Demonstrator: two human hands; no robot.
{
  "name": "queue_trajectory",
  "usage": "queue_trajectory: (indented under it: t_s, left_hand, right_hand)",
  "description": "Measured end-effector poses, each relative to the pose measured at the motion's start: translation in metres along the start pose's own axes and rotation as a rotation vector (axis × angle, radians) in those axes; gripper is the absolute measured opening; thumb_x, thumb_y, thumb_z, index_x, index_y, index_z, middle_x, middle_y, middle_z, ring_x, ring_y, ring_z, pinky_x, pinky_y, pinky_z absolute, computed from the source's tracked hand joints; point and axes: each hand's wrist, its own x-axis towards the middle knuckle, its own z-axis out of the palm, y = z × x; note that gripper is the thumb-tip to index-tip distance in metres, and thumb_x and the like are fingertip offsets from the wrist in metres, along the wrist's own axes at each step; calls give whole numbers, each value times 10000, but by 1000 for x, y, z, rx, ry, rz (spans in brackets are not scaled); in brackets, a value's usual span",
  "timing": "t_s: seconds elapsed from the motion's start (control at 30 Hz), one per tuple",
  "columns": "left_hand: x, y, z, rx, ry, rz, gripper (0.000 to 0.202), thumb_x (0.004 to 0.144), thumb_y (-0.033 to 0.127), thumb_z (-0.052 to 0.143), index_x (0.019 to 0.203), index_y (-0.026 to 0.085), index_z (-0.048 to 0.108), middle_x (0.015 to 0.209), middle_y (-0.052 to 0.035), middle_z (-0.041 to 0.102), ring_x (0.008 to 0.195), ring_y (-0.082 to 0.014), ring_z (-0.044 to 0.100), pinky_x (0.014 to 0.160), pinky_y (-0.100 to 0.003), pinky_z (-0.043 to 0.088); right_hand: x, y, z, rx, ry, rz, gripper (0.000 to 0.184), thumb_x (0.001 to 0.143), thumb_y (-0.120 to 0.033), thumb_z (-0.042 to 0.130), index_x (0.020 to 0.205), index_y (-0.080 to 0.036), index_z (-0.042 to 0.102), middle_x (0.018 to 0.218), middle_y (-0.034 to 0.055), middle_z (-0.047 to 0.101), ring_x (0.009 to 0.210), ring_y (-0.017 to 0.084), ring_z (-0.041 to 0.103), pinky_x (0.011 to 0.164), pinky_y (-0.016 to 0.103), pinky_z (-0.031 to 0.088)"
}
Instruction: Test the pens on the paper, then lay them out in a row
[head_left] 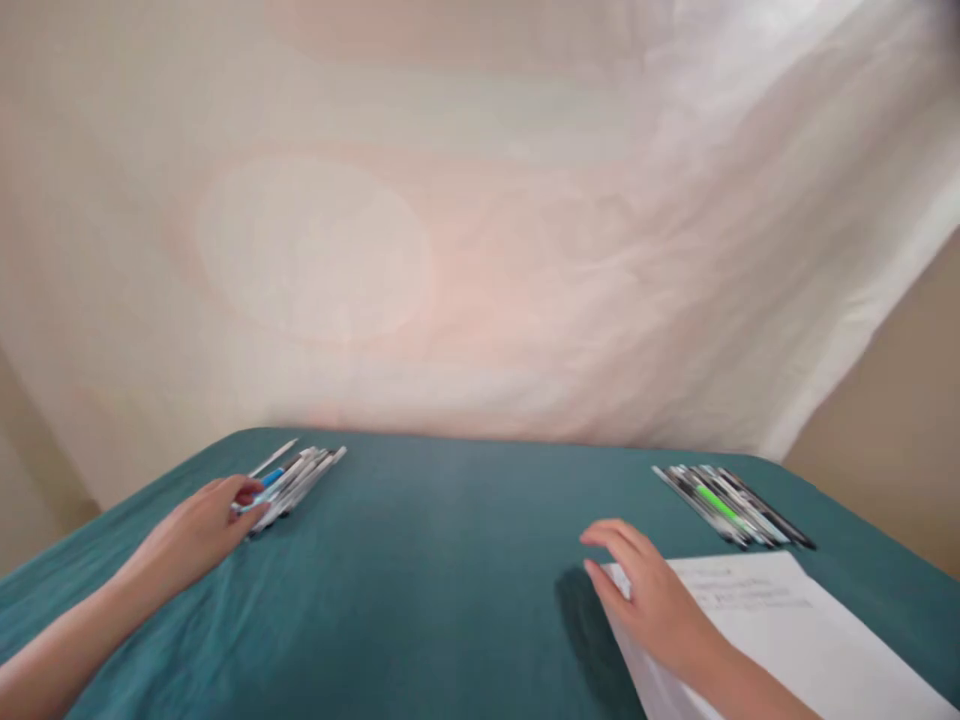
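Observation:
My left hand (214, 520) is at the near end of a bunch of pens (304, 485) on the left of the table. Its fingers are curled, thumb and fingertips closed around the end of a blue pen (271, 478); the exact grip is partly hidden. A thin white pen (274, 457) lies apart, just beyond the bunch. My right hand (645, 590) is held above the left edge of a stack of white paper (780, 640), thumb and fingers apart, with nothing between them. Blurred lines of writing show on the top sheet.
A dark green cloth (450, 580) covers the table. At the right, beyond the paper, a row of several pens (750, 510) lies side by side, with a bright green pen (718, 502) among them. A pale hanging sheet (480, 250) stands behind the table's far edge.

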Motion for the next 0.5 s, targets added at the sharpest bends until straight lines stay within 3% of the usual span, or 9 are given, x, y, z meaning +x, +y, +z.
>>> queue_trajectory:
  t_s: [0.13, 0.23, 0.3, 0.4, 0.5]
  left_hand:
    - [-8, 78, 20, -187, -109, 241, 308, 702, 503, 459, 926, 299, 512, 900, 40, 618, 840, -196, 557, 763, -299, 432]
    - [-28, 139, 37, -313, -269, 337, 309, 717, 462, 490, 945, 261, 546, 963, -8, 605, 871, -184, 554, 759, -251, 428]
    - [-41, 174, 46, -371, -361, 395, 278, 732, 424, 487, 939, 250, 554, 963, -16, 597, 864, -174, 552, 766, -245, 422]
    - [-55, 210, 54, -446, -389, 520, 231, 769, 345, 448, 940, 223, 543, 947, -31, 579, 867, -168, 540, 788, -266, 411]
    - [-61, 227, 60, -469, -348, 583, 195, 774, 293, 446, 925, 208, 536, 930, -38, 559, 866, -163, 524, 802, -284, 402]
  right_hand:
    - [17, 89, -9, -152, 82, 238, 417, 808, -356, 417, 1132, -94, 446, 1117, 150, 502, 1086, 239, 447, 924, 366, 338]
    - [21, 161, -13, -292, 46, 496, 781, 696, -533, 507, 1226, 15, 339, 1212, 253, 412, 1152, 322, 372, 946, 407, 285]
    - [19, 201, -16, -352, 3, 676, 1017, 571, -641, 554, 1277, 28, 257, 1263, 283, 344, 1187, 366, 311, 950, 436, 256]
    - [15, 245, -18, -357, -89, 956, 1228, 417, -753, 546, 1340, -47, 149, 1325, 272, 258, 1189, 401, 295, 932, 486, 239]
    - [11, 274, -17, -320, -197, 1103, 1325, 356, -818, 487, 1360, -58, 73, 1346, 283, 205, 1197, 419, 273, 922, 509, 229]
